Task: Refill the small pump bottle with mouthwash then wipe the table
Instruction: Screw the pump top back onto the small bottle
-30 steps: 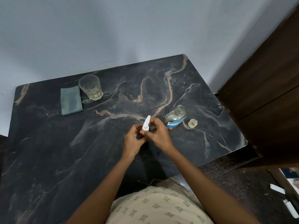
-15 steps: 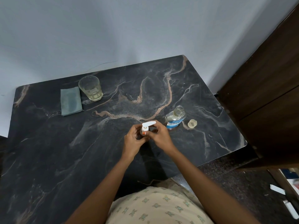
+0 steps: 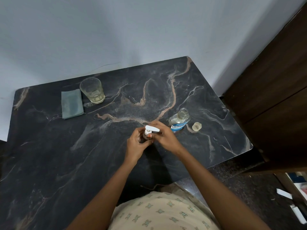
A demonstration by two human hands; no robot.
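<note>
Centre of frame: the small pump bottle was upright at the dark marbled worktop, its body enclosed by the curled fingers of the left grip. The right grip pinched the white pump head, whose spout pointed toward the right of the frame. Just right of the hands stood the uncapped mouthwash bottle, its cap beside it. Upper left: a glass holding a little pale liquid, just beside a folded green cloth.
</note>
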